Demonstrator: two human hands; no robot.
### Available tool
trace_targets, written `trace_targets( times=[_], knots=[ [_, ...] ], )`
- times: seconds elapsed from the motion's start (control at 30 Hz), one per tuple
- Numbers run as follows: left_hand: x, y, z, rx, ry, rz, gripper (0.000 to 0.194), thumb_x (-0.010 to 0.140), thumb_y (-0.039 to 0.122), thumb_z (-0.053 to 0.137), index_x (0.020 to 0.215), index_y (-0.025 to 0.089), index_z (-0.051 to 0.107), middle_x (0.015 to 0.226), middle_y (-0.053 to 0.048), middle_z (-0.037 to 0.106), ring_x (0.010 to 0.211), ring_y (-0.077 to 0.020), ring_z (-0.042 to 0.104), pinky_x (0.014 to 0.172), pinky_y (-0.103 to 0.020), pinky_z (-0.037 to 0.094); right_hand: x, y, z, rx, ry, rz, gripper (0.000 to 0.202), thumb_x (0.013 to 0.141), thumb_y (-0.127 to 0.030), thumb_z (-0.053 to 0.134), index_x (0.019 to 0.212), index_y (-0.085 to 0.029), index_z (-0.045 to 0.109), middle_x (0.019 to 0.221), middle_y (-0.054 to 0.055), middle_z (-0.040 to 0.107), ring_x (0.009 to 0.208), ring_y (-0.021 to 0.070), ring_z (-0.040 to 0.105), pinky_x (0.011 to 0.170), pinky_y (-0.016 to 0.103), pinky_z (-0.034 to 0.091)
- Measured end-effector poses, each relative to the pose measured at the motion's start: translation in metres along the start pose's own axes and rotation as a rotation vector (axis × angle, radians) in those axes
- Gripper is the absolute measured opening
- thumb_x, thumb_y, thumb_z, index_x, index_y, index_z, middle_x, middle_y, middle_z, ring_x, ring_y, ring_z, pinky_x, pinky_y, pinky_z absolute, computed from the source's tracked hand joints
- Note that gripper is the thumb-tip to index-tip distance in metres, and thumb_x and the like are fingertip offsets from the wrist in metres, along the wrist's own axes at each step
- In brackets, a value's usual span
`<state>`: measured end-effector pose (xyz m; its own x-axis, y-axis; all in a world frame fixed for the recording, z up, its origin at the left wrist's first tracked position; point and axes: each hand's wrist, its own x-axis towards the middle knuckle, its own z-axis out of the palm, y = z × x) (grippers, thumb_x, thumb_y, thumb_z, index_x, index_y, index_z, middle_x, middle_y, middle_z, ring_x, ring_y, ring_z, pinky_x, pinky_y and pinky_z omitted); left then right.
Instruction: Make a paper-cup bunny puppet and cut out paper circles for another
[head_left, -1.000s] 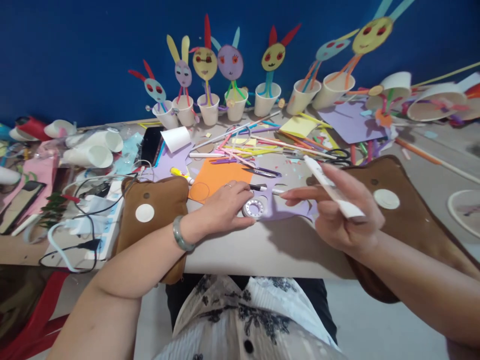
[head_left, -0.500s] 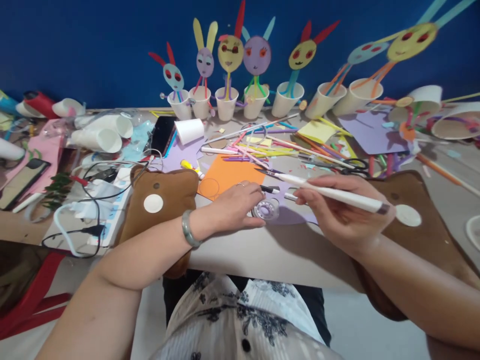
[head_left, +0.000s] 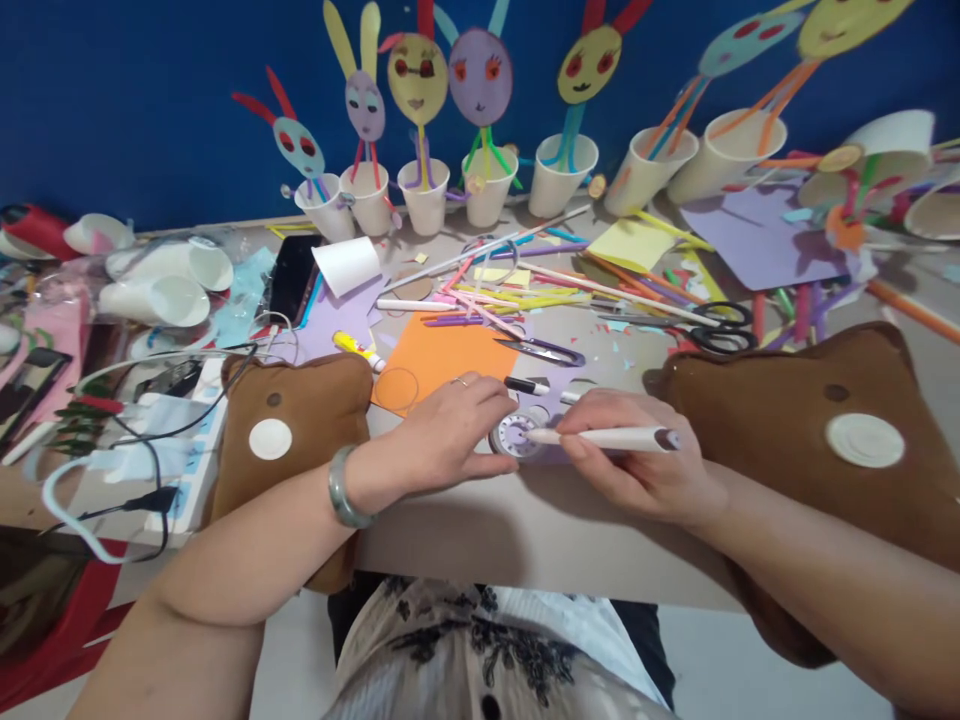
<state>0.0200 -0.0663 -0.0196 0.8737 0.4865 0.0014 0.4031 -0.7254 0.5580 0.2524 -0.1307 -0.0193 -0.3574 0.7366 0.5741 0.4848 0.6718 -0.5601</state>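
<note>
A small round disc [head_left: 514,436], pale with a ring of dark marks and purple showing in its middle, lies on purple paper. My left hand [head_left: 454,430], wearing a ring and a bangle, rests at the disc's left side, thumb and fingers closed about its edge. In my right hand [head_left: 637,450] is a white marker [head_left: 622,438], tilted low, its tip over the disc's centre; whether it touches cannot be seen. Just behind the disc are a black-and-white pen [head_left: 527,386] and small dark-handled scissors [head_left: 551,352]. Orange paper [head_left: 427,355] bears a drawn circle.
Paper cups [head_left: 425,205] holding paper rabbit figures line the blue wall. Coloured sticks [head_left: 525,295] and black-handled scissors [head_left: 720,325] lie across the table. Brown cushions [head_left: 296,400] flank my hands. Cables run over a power strip [head_left: 199,450] at left.
My right hand has lowered the marker and brought its tip to the disc. My left hand stays beside the disc. The whole view has shifted.
</note>
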Motion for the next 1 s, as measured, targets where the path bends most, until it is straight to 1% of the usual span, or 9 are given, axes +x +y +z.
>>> trace_targets(
  times=[0.13,0.37,0.53,0.73,0.9,1.0],
  knots=[
    [0.0008,-0.0007,0.0002,0.008,-0.005,0.001,0.043,0.095,0.049,0.066,0.122,0.016,0.064,0.122,-0.014,0.065,0.113,-0.0293,0.06,0.097,-0.043,0.052,-0.0008,0.0037,0.0027,-0.006,-0.022,-0.053,0.013,0.091,-0.015,0.063,0.097,-0.026,0.062,0.078,0.002,0.073,0.065,0.0162,0.069,0.061,0.029,0.055],
    [0.0005,0.0006,-0.002,0.033,-0.02,0.007,0.041,0.095,0.049,0.065,0.12,0.016,0.065,0.123,-0.015,0.065,0.113,-0.0295,0.059,0.097,-0.044,0.052,-0.0002,0.007,0.0061,-0.006,-0.093,-0.056,0.011,0.092,-0.016,0.062,0.096,-0.026,0.061,0.076,0.001,0.072,0.064,0.0155,0.068,0.06,0.028,0.053],
    [0.0007,0.0004,-0.0024,0.029,-0.035,-0.005,0.043,0.095,0.05,0.065,0.119,0.015,0.065,0.123,-0.015,0.065,0.113,-0.0299,0.059,0.098,-0.045,0.051,-0.001,0.0085,0.0087,-0.038,-0.097,-0.073,0.01,0.092,-0.016,0.064,0.096,-0.025,0.061,0.077,0.001,0.073,0.063,0.0152,0.068,0.06,0.028,0.052],
    [0.0004,-0.0014,-0.0006,0.002,-0.021,-0.007,0.043,0.095,0.052,0.064,0.119,0.016,0.066,0.121,-0.014,0.065,0.112,-0.03,0.059,0.097,-0.046,0.052,-0.002,0.0094,0.0086,-0.063,-0.113,-0.076,0.009,0.092,-0.018,0.064,0.094,-0.026,0.061,0.075,0.0,0.072,0.062,0.0153,0.067,0.061,0.029,0.052],
    [0.001,-0.0019,0.0006,0.019,-0.023,-0.009,0.044,0.094,0.052,0.065,0.118,0.016,0.066,0.12,-0.014,0.065,0.11,-0.0299,0.058,0.094,-0.045,0.052,-0.0017,0.0101,0.0098,-0.087,-0.098,-0.148,0.011,0.092,-0.017,0.064,0.096,-0.027,0.06,0.076,0.0,0.072,0.063,0.0149,0.067,0.061,0.028,0.052],
    [0.001,-0.0016,0.0004,0.028,-0.022,-0.01,0.043,0.094,0.052,0.066,0.117,0.016,0.066,0.119,-0.014,0.065,0.109,-0.0295,0.059,0.093,-0.044,0.052,-0.002,0.0103,0.0107,-0.1,-0.106,-0.165,0.01,0.093,-0.017,0.063,0.096,-0.026,0.06,0.076,0.0,0.072,0.064,0.015,0.068,0.061,0.028,0.052]
  ],
)
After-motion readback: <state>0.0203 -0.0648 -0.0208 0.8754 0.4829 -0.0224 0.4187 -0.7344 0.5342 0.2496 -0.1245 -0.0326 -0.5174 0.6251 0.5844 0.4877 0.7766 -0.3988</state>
